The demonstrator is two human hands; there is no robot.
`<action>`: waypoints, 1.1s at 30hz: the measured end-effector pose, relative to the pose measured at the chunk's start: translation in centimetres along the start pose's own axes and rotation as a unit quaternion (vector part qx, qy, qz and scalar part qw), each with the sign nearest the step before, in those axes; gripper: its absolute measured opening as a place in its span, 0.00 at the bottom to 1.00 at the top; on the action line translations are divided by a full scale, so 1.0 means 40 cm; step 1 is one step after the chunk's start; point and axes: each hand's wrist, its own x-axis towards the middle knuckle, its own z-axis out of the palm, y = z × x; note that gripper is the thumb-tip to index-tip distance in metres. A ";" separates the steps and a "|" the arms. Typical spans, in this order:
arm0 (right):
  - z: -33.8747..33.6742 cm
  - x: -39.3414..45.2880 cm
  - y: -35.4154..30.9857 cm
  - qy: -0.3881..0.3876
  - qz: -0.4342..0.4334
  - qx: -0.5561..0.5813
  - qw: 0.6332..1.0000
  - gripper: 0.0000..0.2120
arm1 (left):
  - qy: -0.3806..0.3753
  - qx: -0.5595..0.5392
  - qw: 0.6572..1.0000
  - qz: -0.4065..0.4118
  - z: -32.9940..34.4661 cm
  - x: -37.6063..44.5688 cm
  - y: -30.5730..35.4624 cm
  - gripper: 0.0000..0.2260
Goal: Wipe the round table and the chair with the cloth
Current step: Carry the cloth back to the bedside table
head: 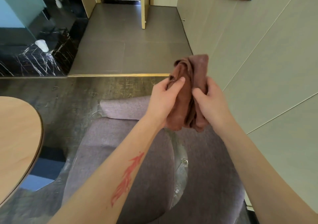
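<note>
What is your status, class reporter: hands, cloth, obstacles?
Left hand and right hand both grip the cloth, bunched, above the chair. Table at left, untouched. Nothing in the way.

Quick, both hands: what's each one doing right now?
Left hand: closed, gripping the brown cloth.
Right hand: closed, gripping the same cloth.

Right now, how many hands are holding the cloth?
2. The left hand grips the brown cloth's left side and the right hand grips its right side, both held up above the grey chair.
</note>
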 end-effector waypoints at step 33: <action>-0.189 -0.051 -1.120 -0.090 -0.033 0.460 0.883 0.09 | -0.068 -0.044 0.965 0.250 -0.149 -0.288 1.139 0.11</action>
